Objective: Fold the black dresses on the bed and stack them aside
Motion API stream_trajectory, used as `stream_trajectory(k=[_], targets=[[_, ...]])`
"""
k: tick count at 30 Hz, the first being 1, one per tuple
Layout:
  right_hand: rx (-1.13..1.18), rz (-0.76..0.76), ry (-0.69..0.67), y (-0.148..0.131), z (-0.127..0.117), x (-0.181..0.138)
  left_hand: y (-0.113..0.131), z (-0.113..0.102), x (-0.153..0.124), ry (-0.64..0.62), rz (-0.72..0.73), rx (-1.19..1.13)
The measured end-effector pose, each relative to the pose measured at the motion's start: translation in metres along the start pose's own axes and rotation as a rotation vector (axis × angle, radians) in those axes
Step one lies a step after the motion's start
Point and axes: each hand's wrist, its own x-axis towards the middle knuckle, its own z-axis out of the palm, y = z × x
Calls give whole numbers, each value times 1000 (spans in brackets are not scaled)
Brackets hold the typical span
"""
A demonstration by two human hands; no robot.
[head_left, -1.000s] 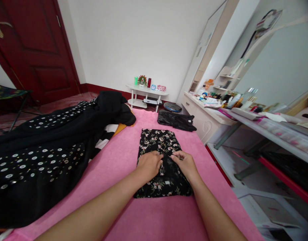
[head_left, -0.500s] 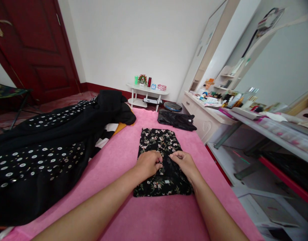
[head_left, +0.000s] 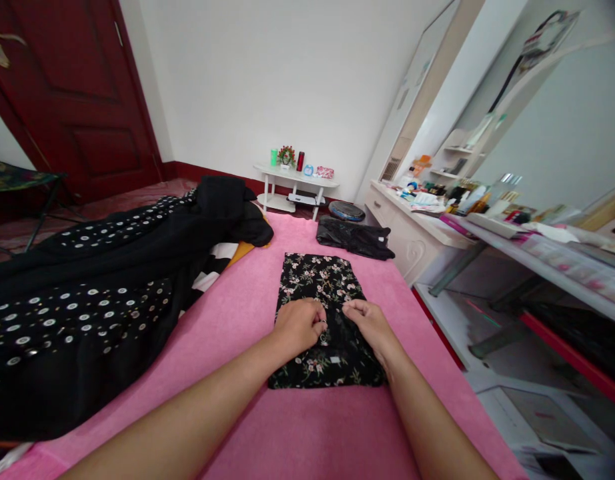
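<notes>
Your left hand (head_left: 298, 325) and right hand (head_left: 370, 325) rest on the folded floral garment (head_left: 321, 320), fingers curled and pinching its fabric at the middle, on the pink bed (head_left: 237, 313). Keep both pinches level so the fold stays square. Left lies a black dotted garment (head_left: 77, 313). Farther off, a black bag (head_left: 355, 238) sits shut, contents hidden, before a small white table (head_left: 296, 180).
</notes>
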Motion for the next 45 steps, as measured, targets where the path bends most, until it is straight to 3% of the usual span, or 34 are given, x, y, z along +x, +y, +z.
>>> stream_trajectory(k=[6, 16, 25, 29, 33, 36, 40, 45], targets=[[-131, -29, -1, 3, 0, 1, -1, 2, 0, 24, 10, -22], [-119, -104, 87, 7, 2, 2, -2, 1, 1, 17, 6, -38], [-168, -94, 44, 4, 3, 1, -2, -1, 2, -6, -45, -117], [-393, -159, -41, -3, 2, -2, -8, 1, 7, -11, -11, -205], [-841, -242, 123, -13, 11, -9, -14, 7, 17, 35, -95, -312], [-978, -371, 169, -18, 20, -13, -14, 11, 22, 105, -130, -260], [-949, -410, 126, -16, 24, 0, -10, 11, 22, 104, -132, -118], [-601, -246, 95, 2, 17, 34, -7, 7, 17, 85, -140, -66]])
